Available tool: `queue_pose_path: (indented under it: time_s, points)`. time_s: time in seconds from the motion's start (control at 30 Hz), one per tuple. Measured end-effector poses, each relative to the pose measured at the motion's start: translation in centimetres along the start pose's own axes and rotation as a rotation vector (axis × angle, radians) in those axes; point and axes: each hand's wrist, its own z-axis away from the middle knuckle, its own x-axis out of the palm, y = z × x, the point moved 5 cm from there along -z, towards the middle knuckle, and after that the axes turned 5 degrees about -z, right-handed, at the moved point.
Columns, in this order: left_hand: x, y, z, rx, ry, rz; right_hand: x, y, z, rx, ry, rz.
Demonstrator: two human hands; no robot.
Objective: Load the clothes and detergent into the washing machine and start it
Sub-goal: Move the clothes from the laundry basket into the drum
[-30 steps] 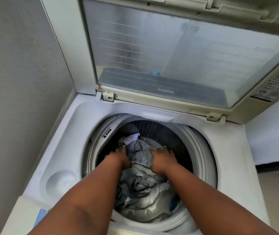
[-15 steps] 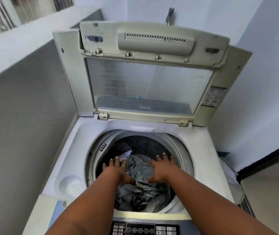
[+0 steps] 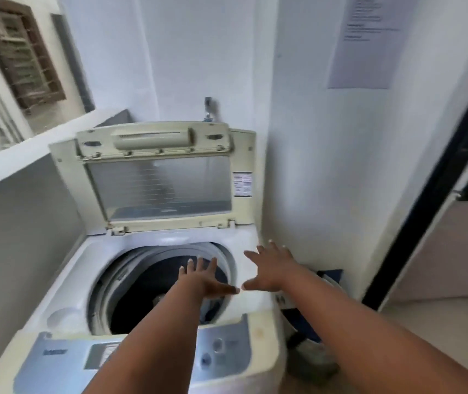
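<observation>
Grey clothes (image 3: 207,311) lay in the drum beneath our left hand (image 3: 204,280), and both it and our right hand (image 3: 272,268) had lifted out spread and empty, so detergent came next.

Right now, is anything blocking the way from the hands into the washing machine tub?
No. The lid stands open, and both hands, left hand and right hand, are empty above the tub.

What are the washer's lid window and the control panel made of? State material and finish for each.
Lid window: clear glass or plastic, glossy; it shows reflections in a cream frame. Control panel: likely plastic with a silvery-blue satin face; blur hides the detail.
</observation>
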Motion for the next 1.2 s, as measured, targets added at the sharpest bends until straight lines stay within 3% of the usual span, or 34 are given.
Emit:
queue_pose_path:
  time_s: [0.23,0.47,0.83,1.2]
  points:
    - [-1.0,15.8,1.4,0.191,0.090,-0.026,-1.8,13.6,8.8,0.189,0.017,-0.026]
    - [1.4,25.2,-2.7,0.275,0.005,-0.065,1.2,24.0,9.6,0.346,-0.022,-0.161]
    - [6.6,30.1,-20.4,0.279,-0.190,-0.098,5.3,36.4,-1.1,0.442,-0.195,-0.227]
    - [13.8,31.1,-30.5,0.198,-0.407,-0.138,15.8,43.0,-10.6,0.419,-0.417,-0.405]
